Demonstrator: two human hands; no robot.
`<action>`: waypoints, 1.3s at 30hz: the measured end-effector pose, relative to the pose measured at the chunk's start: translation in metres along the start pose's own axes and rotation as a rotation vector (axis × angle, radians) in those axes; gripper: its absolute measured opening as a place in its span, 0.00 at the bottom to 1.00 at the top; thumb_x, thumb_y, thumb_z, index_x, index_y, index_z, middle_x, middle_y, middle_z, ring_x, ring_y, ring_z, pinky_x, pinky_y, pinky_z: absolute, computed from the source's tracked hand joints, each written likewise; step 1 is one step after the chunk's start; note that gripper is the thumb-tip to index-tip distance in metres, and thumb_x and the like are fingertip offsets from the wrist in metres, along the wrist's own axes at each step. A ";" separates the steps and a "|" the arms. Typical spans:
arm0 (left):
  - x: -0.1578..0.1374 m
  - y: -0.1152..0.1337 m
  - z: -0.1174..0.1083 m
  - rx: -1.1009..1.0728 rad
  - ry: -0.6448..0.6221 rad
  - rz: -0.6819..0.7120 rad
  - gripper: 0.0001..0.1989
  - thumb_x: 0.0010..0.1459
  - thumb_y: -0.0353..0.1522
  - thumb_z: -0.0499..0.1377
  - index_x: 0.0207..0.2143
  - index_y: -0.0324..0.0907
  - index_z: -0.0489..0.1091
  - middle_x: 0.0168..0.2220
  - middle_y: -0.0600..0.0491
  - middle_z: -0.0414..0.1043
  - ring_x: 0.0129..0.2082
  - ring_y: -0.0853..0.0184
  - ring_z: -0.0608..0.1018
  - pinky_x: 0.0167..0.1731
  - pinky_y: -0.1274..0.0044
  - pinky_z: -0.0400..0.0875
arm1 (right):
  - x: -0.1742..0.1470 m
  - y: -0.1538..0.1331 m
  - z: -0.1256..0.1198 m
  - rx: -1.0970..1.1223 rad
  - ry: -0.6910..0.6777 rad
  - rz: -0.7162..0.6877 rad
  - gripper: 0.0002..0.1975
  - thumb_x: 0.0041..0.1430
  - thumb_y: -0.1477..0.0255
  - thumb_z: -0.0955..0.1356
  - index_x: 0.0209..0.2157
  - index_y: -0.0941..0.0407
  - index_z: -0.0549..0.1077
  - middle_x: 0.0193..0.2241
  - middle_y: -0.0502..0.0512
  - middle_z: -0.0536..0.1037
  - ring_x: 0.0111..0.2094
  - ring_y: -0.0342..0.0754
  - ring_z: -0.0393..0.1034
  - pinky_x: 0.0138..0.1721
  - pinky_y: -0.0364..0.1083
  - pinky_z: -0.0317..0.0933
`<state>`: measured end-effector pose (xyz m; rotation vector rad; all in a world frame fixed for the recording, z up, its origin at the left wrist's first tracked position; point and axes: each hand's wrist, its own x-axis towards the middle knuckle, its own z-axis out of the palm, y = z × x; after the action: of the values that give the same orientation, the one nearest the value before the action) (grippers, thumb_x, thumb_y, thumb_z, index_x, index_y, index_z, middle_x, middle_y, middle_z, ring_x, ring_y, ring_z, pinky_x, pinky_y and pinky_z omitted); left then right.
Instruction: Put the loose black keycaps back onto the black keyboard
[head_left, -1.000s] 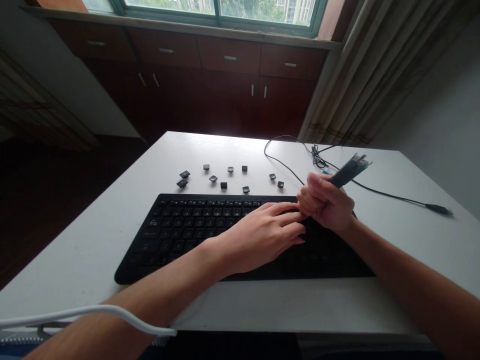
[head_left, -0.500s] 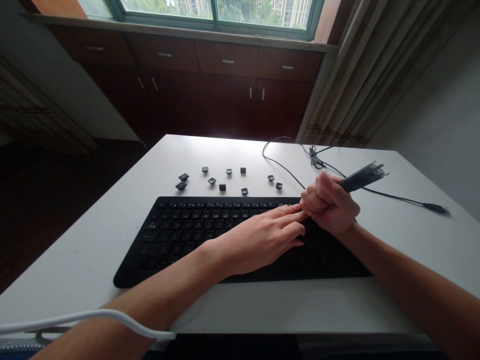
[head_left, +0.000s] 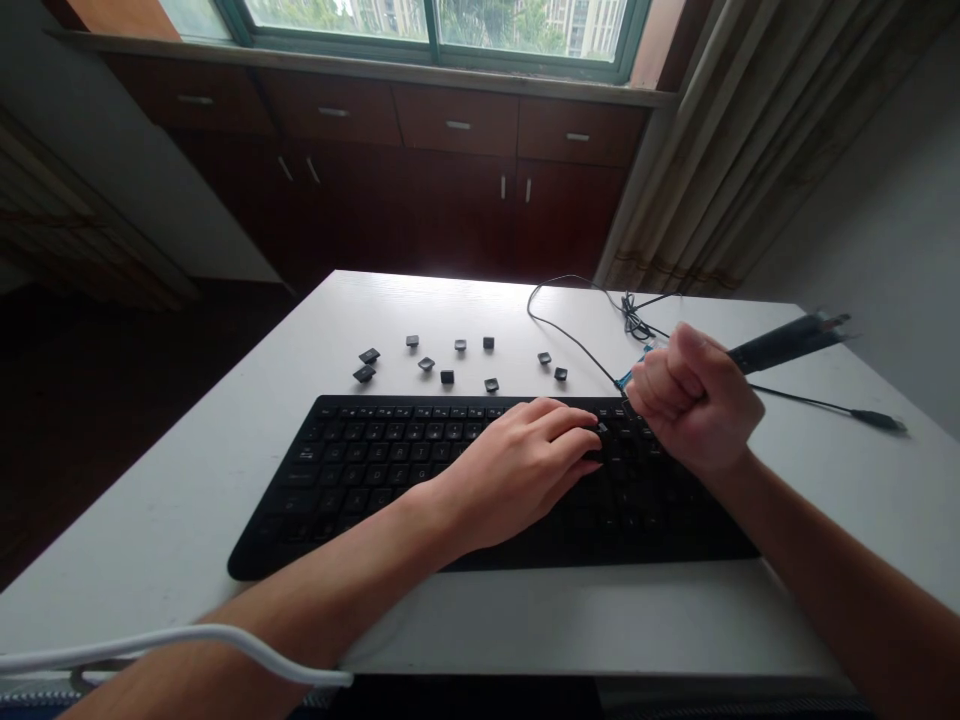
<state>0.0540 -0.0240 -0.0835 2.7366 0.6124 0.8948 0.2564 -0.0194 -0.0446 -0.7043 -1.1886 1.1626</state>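
My left hand (head_left: 529, 455) lies palm down on a black keyboard (head_left: 375, 455), fingers stretched over the keys right of the middle. A small pale spot (head_left: 602, 427) shows at its fingertips; I cannot make out what it is. My right hand (head_left: 697, 400) is closed in a fist, raised above the keyboard's upper right part. It grips a dark, thick-handled tool (head_left: 780, 343) with a forked end pointing right, blurred by motion. Several loose black keycaps (head_left: 426, 365) lie scattered behind the keyboard on the white table (head_left: 300, 330).
A thin black cable (head_left: 559, 325) loops behind the keyboard to a tied bundle (head_left: 634, 318). A dark plug (head_left: 877, 417) lies at the right. Something blue (head_left: 624, 382) is partly hidden behind my right fist. A white cord (head_left: 217, 632) crosses my left forearm.
My right hand has moved right, away from my left fingers, with the dark tool still in it. My left hand has drawn back slightly to the left, its fingers more bent.
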 end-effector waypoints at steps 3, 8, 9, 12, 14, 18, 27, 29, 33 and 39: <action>-0.001 -0.001 -0.001 0.009 0.008 -0.034 0.10 0.72 0.32 0.55 0.49 0.40 0.74 0.51 0.49 0.77 0.49 0.60 0.77 0.50 0.64 0.76 | 0.000 -0.010 -0.011 -0.304 -0.026 -0.063 0.25 0.69 0.60 0.67 0.20 0.53 0.59 0.14 0.44 0.55 0.16 0.40 0.48 0.19 0.44 0.46; -0.003 -0.003 -0.001 0.016 0.012 -0.098 0.11 0.72 0.33 0.55 0.50 0.40 0.74 0.43 0.50 0.77 0.42 0.63 0.76 0.44 0.68 0.75 | 0.001 -0.026 -0.036 -1.052 -0.461 -0.087 0.11 0.67 0.65 0.70 0.30 0.55 0.74 0.22 0.48 0.71 0.24 0.42 0.62 0.26 0.44 0.56; -0.003 -0.002 -0.002 0.016 0.007 -0.095 0.11 0.72 0.34 0.55 0.50 0.40 0.74 0.42 0.50 0.77 0.41 0.63 0.76 0.43 0.69 0.75 | 0.001 -0.027 -0.040 -1.104 -0.555 -0.075 0.07 0.65 0.67 0.71 0.33 0.54 0.76 0.24 0.48 0.73 0.25 0.42 0.64 0.28 0.44 0.58; -0.004 0.001 -0.003 0.021 -0.012 -0.046 0.11 0.72 0.36 0.55 0.48 0.40 0.75 0.40 0.52 0.78 0.38 0.65 0.76 0.40 0.70 0.74 | 0.001 -0.025 -0.047 -1.166 -0.719 -0.006 0.08 0.59 0.73 0.74 0.41 0.52 0.79 0.33 0.48 0.78 0.31 0.43 0.70 0.33 0.43 0.62; -0.004 0.003 -0.004 0.041 -0.023 -0.011 0.11 0.72 0.36 0.55 0.47 0.41 0.75 0.40 0.53 0.78 0.37 0.65 0.75 0.39 0.71 0.74 | 0.001 -0.022 -0.048 -1.181 -0.756 0.041 0.15 0.56 0.76 0.74 0.45 0.50 0.78 0.36 0.48 0.79 0.33 0.43 0.71 0.35 0.42 0.63; -0.003 0.006 -0.006 0.070 -0.043 0.004 0.12 0.73 0.36 0.54 0.48 0.42 0.75 0.41 0.53 0.77 0.37 0.66 0.74 0.38 0.72 0.73 | 0.001 -0.019 -0.049 -1.154 -0.808 0.090 0.18 0.56 0.80 0.71 0.46 0.49 0.79 0.38 0.50 0.79 0.34 0.44 0.73 0.37 0.43 0.64; -0.005 0.005 -0.005 0.109 -0.037 0.031 0.13 0.73 0.37 0.53 0.46 0.41 0.76 0.41 0.52 0.77 0.37 0.67 0.74 0.37 0.73 0.72 | 0.003 -0.023 -0.054 -1.077 -0.786 0.125 0.18 0.57 0.80 0.70 0.47 0.49 0.80 0.40 0.53 0.80 0.37 0.48 0.74 0.38 0.45 0.66; -0.005 0.005 -0.004 0.114 -0.040 0.036 0.14 0.73 0.38 0.53 0.47 0.41 0.76 0.41 0.52 0.77 0.38 0.67 0.75 0.37 0.73 0.72 | 0.002 -0.023 -0.053 -1.035 -0.730 0.103 0.09 0.58 0.75 0.72 0.41 0.52 0.80 0.35 0.53 0.78 0.33 0.49 0.72 0.35 0.47 0.64; -0.005 0.005 -0.004 0.100 -0.035 0.048 0.15 0.74 0.38 0.52 0.47 0.41 0.76 0.43 0.51 0.79 0.41 0.66 0.77 0.41 0.73 0.74 | -0.003 -0.023 -0.039 -0.696 -0.359 0.117 0.18 0.65 0.64 0.69 0.22 0.53 0.66 0.21 0.50 0.63 0.24 0.47 0.57 0.24 0.48 0.53; -0.005 0.003 -0.001 0.094 -0.005 0.133 0.17 0.75 0.38 0.50 0.49 0.40 0.76 0.54 0.55 0.79 0.49 0.65 0.77 0.45 0.73 0.74 | -0.021 -0.018 0.000 -0.043 -0.029 0.078 0.29 0.67 0.54 0.65 0.17 0.53 0.52 0.20 0.49 0.47 0.23 0.49 0.48 0.29 0.52 0.61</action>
<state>0.0513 -0.0291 -0.0843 2.8920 0.4878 0.9095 0.2624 -0.0445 -0.0353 -0.7747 -1.2232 1.2185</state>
